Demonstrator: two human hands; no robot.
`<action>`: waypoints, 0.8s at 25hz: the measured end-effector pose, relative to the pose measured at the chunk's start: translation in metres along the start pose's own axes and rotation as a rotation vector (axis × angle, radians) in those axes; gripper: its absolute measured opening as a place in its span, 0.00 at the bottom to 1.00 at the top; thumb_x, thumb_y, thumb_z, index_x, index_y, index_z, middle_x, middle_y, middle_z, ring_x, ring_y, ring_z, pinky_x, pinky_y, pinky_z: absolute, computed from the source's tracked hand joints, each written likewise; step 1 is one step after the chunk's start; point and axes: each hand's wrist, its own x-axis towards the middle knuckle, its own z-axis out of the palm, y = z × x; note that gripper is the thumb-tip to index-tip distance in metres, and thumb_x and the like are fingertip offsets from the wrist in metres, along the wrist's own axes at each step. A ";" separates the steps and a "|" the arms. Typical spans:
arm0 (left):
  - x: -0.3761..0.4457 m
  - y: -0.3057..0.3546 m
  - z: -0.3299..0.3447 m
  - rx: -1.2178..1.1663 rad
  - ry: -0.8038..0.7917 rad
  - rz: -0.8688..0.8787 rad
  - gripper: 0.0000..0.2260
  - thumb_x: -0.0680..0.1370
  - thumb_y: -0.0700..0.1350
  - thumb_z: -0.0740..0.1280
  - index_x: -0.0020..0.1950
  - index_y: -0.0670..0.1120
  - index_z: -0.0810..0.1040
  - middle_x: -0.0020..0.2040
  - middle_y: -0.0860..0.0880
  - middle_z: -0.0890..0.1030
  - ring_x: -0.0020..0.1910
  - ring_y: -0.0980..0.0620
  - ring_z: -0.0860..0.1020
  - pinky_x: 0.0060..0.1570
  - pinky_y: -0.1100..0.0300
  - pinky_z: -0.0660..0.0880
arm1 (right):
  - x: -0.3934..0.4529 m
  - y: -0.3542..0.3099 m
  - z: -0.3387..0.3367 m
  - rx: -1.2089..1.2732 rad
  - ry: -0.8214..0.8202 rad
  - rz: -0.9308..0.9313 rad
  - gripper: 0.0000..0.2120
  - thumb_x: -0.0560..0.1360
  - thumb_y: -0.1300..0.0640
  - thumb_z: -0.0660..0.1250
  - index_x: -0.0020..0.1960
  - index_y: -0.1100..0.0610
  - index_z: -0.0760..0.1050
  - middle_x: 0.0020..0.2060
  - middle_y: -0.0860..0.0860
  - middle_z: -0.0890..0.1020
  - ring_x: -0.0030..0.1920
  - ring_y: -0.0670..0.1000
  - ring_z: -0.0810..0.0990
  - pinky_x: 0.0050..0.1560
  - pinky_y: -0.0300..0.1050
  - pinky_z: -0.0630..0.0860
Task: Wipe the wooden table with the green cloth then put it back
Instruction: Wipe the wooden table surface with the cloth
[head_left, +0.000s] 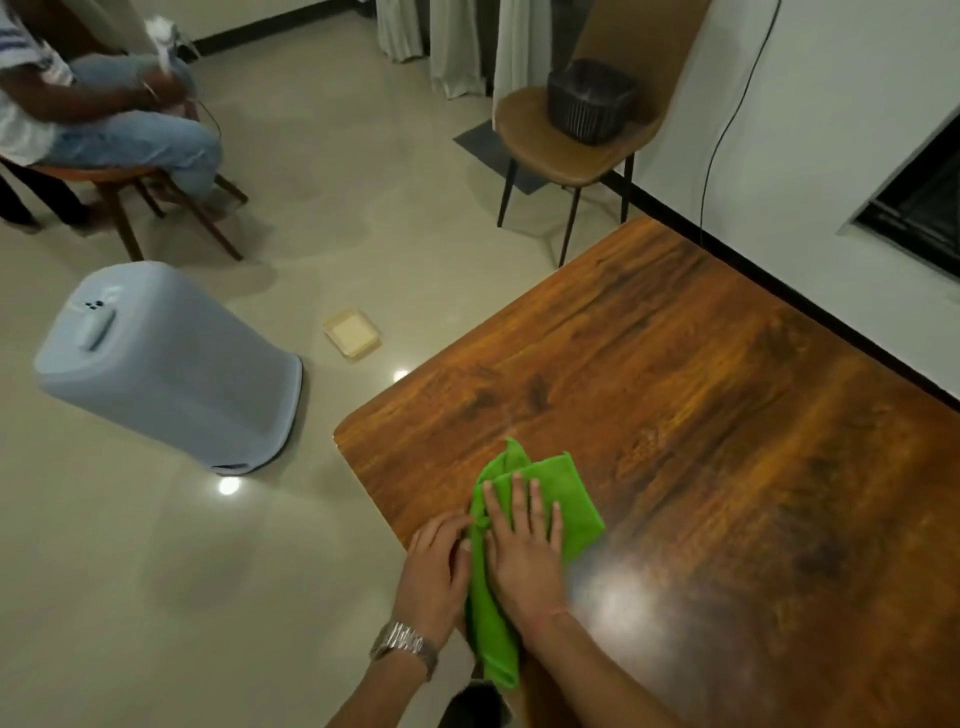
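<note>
Head view of a wiping stroke near the corner of a dark-grained, glossy brown wooden table (675, 415). The bright green microfibre cloth (556, 499) lies partly spread on the tabletop beside the near-left edge, with one end trailing over that edge and hanging down between the forearms. The right hand (524, 551) presses flat on the cloth, fingers extended and slightly apart, palm down; it pins the fabric rather than pinching it. The left hand (441, 566), a metal-link watch (405, 644) at its wrist, rests at the table edge with fingers curled loosely against the bunched side of the cloth; whether it actually grips a fold cannot be told. Likely risks: the hanging end could drag the cloth off the edge if the flat palm lifts, and a flat-hand push may slide over the folded fabric instead of carrying it, leaving streaks. Most of the tabletop lies well apart from the cloth, so coverage appears far from complete.
</note>
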 end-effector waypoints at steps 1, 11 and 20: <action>0.010 -0.010 -0.008 -0.023 0.062 -0.022 0.17 0.76 0.52 0.55 0.59 0.49 0.77 0.59 0.54 0.75 0.60 0.51 0.74 0.62 0.65 0.64 | 0.017 -0.021 0.004 -0.005 -0.026 -0.062 0.30 0.76 0.45 0.57 0.76 0.46 0.58 0.76 0.55 0.63 0.75 0.59 0.61 0.70 0.63 0.53; 0.093 -0.012 0.015 0.228 -0.015 0.028 0.25 0.75 0.57 0.55 0.70 0.51 0.70 0.71 0.49 0.70 0.69 0.48 0.68 0.64 0.50 0.67 | 0.171 0.021 -0.021 -0.001 0.013 -0.104 0.26 0.78 0.48 0.52 0.76 0.46 0.59 0.75 0.50 0.65 0.76 0.53 0.61 0.73 0.62 0.59; 0.201 0.102 0.131 0.392 -0.352 0.457 0.25 0.78 0.57 0.53 0.75 0.54 0.60 0.74 0.50 0.65 0.73 0.48 0.64 0.67 0.50 0.65 | 0.193 0.251 -0.097 -0.007 0.080 0.391 0.26 0.80 0.45 0.41 0.78 0.41 0.46 0.79 0.46 0.52 0.78 0.50 0.47 0.75 0.63 0.44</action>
